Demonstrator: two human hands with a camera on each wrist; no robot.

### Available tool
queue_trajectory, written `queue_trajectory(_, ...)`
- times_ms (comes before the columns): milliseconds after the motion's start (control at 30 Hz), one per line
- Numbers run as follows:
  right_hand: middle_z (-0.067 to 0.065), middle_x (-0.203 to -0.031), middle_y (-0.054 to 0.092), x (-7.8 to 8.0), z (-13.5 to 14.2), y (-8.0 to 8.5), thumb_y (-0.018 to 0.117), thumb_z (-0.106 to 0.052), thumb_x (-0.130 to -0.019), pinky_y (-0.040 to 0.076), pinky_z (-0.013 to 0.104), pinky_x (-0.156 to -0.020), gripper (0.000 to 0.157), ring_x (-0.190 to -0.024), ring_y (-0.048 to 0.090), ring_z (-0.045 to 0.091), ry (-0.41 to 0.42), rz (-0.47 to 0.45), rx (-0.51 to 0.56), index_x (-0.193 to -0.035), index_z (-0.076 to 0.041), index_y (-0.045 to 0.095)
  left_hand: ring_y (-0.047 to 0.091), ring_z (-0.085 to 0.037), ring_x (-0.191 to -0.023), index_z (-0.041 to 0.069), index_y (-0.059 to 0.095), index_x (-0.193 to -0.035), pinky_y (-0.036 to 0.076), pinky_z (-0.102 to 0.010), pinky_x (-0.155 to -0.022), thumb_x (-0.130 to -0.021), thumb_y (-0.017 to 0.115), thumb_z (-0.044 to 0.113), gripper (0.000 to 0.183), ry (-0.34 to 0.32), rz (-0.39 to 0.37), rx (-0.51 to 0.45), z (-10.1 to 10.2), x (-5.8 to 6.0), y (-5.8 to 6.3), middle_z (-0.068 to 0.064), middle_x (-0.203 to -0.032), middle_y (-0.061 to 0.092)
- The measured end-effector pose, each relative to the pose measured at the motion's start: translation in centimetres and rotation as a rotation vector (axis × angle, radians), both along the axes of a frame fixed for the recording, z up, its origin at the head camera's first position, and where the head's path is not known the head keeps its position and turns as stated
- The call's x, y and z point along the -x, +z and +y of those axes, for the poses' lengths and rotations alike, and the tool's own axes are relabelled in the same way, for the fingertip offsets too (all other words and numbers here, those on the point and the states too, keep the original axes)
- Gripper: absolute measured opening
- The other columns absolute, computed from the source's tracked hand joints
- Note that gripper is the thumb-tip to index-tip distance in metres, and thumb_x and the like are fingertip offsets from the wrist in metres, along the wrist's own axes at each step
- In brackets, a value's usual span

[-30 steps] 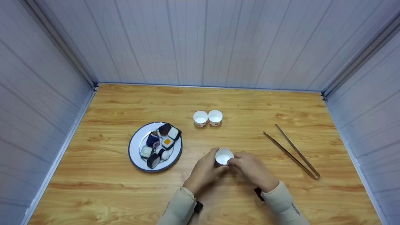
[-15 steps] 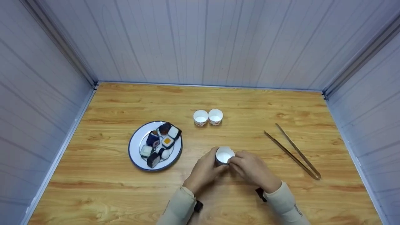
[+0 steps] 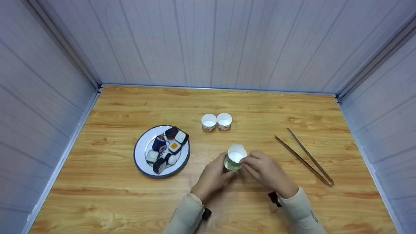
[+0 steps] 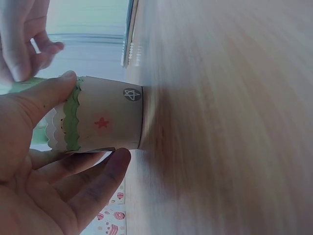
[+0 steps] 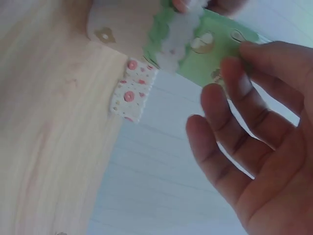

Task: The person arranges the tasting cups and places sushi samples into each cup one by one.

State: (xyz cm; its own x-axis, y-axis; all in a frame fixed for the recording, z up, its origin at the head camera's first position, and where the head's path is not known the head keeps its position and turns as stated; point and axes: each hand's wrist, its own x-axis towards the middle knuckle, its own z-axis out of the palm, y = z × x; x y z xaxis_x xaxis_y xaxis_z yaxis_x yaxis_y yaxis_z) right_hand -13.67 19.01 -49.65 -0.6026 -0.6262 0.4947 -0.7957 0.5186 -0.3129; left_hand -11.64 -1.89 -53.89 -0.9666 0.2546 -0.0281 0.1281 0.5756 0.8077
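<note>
In front of me my left hand (image 3: 210,179) grips a beige baking cup (image 4: 105,115) printed with small stars, its base down at the tabletop. Scalloped green and white rims (image 4: 72,120) show stacked at its mouth. A green paper cup (image 5: 208,46) with a white inside sticks partly up out of this stack, tilted a little. The thumb and fingertips of my right hand (image 3: 268,172) pinch its rim. Two more baking cups with red prints, a left one (image 3: 208,122) and a right one (image 3: 224,121), stand side by side farther back.
On the left lies a blue-rimmed white plate (image 3: 139,159) with several sushi pieces (image 3: 175,147). Metal tongs (image 3: 308,157) lie spread on the right of the wooden table (image 3: 113,201). Pale panel walls (image 3: 208,42) close off the back and both sides.
My right hand has moved up and slightly right, drawing the green paper cup partly out of the stack. The left hand keeps its hold on the beige baking cup in the same place.
</note>
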Motion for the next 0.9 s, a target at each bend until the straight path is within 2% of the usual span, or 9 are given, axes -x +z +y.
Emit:
queue_trajectory(133,-0.003,-0.084,0.062,1.3,0.3,0.5,0.079,-0.002,-0.085,0.048,0.023,-0.054,0.014,-0.066,0.052,0.006,-0.048,-0.008,0.050,-0.096,-0.010,0.075,0.055,-0.022,-0.124,0.008,0.047,-0.142,0.046,-0.041,-0.104,-0.091,0.076,0.027,0.062,0.004,-0.024,0.007,0.0,0.2,0.1,-0.010,-0.134,0.059)
queue_trajectory(300,0.002,-0.086,0.068,4.3,0.2,0.2,0.077,-0.006,-0.088,0.053,0.029,-0.057,0.009,-0.070,0.059,0.014,-0.170,-0.039,0.007,-0.097,-0.009,0.076,0.056,-0.021,-0.122,0.007,0.047,-0.142,0.047,-0.041,-0.102,-0.090,0.077,0.028,0.063,0.010,-0.027,0.022,-0.1,0.2,0.0,-0.011,-0.132,0.060)
queue_trajectory(500,0.008,-0.092,0.071,8.3,-0.4,-0.9,0.072,-0.010,-0.094,0.056,0.040,-0.065,0.010,-0.079,0.065,0.024,-0.315,-0.193,-0.097,-0.102,-0.007,0.076,0.056,-0.023,-0.122,0.007,0.047,-0.142,0.047,-0.041,-0.102,-0.090,0.077,0.029,0.064,0.006,-0.030,0.011,-0.1,0.1,0.0,-0.011,-0.133,0.059)
queue_trajectory(633,0.011,-0.098,0.072,10.6,-0.9,-1.6,0.068,-0.010,-0.096,0.057,0.044,-0.071,0.013,-0.086,0.066,0.027,-0.375,-0.301,-0.146,-0.105,-0.005,0.076,0.057,-0.023,-0.121,0.007,0.048,-0.141,0.047,-0.042,-0.102,-0.090,0.077,0.029,0.064,0.007,-0.028,0.007,0.0,0.1,0.0,-0.011,-0.132,0.060)
queue_trajectory(767,0.011,-0.101,0.073,12.1,-1.3,-2.2,0.066,-0.010,-0.097,0.056,0.046,-0.074,0.014,-0.089,0.068,0.028,-0.418,-0.367,-0.176,-0.105,-0.006,0.077,0.057,-0.023,-0.121,0.007,0.048,-0.141,0.047,-0.042,-0.102,-0.090,0.078,0.029,0.064,0.000,-0.022,0.008,0.0,0.1,0.1,-0.011,-0.132,0.060)
queue_trajectory(900,0.009,-0.102,0.074,13.0,-1.7,-2.7,0.065,-0.011,-0.098,0.057,0.046,-0.074,0.014,-0.090,0.069,0.027,-0.448,-0.400,-0.176,-0.103,-0.009,0.078,0.057,-0.023,-0.121,0.008,0.048,-0.141,0.048,-0.041,-0.101,-0.089,0.078,0.028,0.063,-0.012,-0.001,-0.003,0.0,0.0,0.2,-0.010,-0.132,0.060)
